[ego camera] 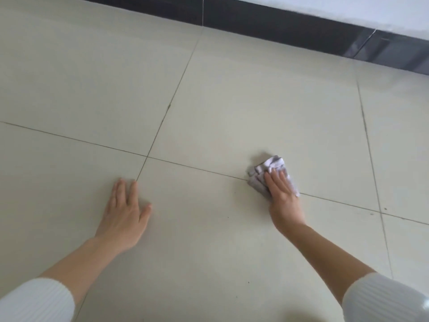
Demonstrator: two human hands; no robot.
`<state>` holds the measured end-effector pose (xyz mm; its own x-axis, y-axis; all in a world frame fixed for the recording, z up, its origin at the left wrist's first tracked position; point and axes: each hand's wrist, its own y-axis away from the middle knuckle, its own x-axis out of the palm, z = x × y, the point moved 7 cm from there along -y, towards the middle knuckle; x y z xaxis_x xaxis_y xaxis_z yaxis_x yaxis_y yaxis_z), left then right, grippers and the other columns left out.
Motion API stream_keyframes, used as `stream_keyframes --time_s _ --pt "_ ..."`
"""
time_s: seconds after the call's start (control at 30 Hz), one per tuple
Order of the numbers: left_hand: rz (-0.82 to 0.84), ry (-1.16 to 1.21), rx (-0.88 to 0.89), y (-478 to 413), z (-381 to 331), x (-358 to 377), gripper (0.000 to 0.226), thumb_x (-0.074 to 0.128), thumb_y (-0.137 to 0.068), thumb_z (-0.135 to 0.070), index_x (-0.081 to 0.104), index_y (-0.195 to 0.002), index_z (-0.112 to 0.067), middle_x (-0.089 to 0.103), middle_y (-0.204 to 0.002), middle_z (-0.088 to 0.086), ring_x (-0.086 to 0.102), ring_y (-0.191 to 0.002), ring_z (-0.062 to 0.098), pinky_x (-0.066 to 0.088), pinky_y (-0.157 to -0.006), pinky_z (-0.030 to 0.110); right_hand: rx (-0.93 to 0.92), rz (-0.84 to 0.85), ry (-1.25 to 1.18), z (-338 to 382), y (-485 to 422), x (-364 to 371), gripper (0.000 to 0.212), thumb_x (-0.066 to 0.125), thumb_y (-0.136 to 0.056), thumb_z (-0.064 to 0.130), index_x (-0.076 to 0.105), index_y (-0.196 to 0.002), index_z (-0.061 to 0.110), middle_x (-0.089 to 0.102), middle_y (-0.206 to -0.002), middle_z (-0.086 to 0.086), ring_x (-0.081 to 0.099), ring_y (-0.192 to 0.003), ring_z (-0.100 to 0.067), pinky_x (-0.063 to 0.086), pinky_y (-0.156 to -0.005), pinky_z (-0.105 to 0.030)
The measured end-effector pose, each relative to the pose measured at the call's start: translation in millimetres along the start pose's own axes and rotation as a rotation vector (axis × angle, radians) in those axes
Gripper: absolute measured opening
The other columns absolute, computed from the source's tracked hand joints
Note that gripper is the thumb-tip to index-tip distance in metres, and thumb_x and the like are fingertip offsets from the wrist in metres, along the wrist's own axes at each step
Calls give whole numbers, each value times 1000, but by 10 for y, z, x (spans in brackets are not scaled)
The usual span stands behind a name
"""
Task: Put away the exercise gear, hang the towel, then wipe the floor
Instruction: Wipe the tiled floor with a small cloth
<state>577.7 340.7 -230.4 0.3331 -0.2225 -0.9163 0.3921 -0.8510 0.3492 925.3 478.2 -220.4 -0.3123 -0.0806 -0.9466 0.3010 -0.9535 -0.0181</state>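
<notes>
Head view: the right hand (282, 194), fingers straight, presses a rag (270, 166) on the floor (209, 101); the left hand (126, 214) rests there, spread flat.

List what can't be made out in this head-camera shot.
Head view: the right hand covers the near part of the cloth; its full shape is hidden.
Head view: dark specks on the floor are too small to tell as dirt or chips.
Head view: the left hand hides the tile beneath its palm.
Head view: the wall is cut off by the top edge.
</notes>
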Motion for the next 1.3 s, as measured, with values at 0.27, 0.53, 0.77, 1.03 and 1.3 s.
stream_keyframes --time_s 0.27,0.53,0.77,1.03,1.3 --pt "-25 17 65 10 67 -53 71 38 -97 -43 7 -153 -14 -4 -160 18 -5 -148 29 5 -119 39 -899 350 -78 1706 1257 517 54 33 -85 2 51 -136 5 44 -146 -13 35 -139 -29 25 -116 -35" --pt "-19 -13 -105 93 485 -96 80 27 -92 -62 -8 -153 -25 -15 -158 19 -14 -147 29 0 -119 41 -631 214 96 889 56 262 63 27 -83 -3 40 -144 7 34 -153 -10 29 -141 -32 42 -105 -47" --pt "-50 -4 -56 81 517 -129 85 19 -85 -75 1 -153 -28 -3 -160 16 -7 -148 27 5 -118 38 89 127 -32 912 -1181 375 55 30 -101 14 13 -152 9 3 -161 -10 -4 -148 -27 0 -121 -37" --pt "-222 -68 38 -16 789 -405 59 27 -91 -44 40 -143 -17 56 -127 16 54 -101 40 46 -83 49 -696 390 -130 2752 -231 938 75 44 -82 -10 18 -151 4 5 -159 -15 -3 -147 -32 -12 -118 -39" --pt "-234 -5 -194 -407 1444 -478 69 39 -98 -35 10 -151 -1 8 -157 26 6 -146 37 8 -119 44 -1018 509 -104 2540 -215 826 72 53 -77 -14 42 -143 11 32 -154 -4 22 -144 -23 35 -111 -42"
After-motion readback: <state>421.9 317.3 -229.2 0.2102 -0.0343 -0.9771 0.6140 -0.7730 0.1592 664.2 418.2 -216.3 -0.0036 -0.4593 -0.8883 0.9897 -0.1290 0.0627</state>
